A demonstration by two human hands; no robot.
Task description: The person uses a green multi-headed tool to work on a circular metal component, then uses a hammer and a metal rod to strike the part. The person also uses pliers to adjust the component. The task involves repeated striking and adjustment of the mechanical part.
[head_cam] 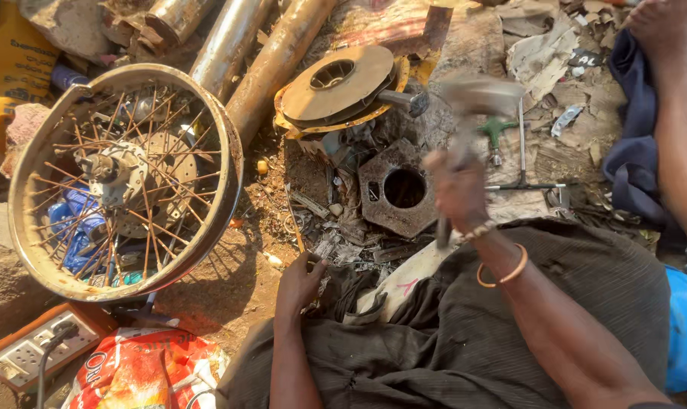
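My right hand (457, 189) grips the handle of a hammer (476, 97), whose head is blurred with motion above a rusty hexagonal metal plate (398, 189) with a round hole. An orange bangle circles that wrist. My left hand (299, 282) rests on the dirt ground beside small metal scraps, fingers curled with nothing visibly in them. To the left lies a rusty spoked wheel rim (124, 178) with a hub at its centre.
A rusty disc assembly (343, 85) and pipes (279, 64) lie at the top. A T-handled tool (521, 163) sits right of the plate. A power strip (33, 352) and a red bag (143, 371) are at the lower left. Another person's leg (677, 113) is at the right.
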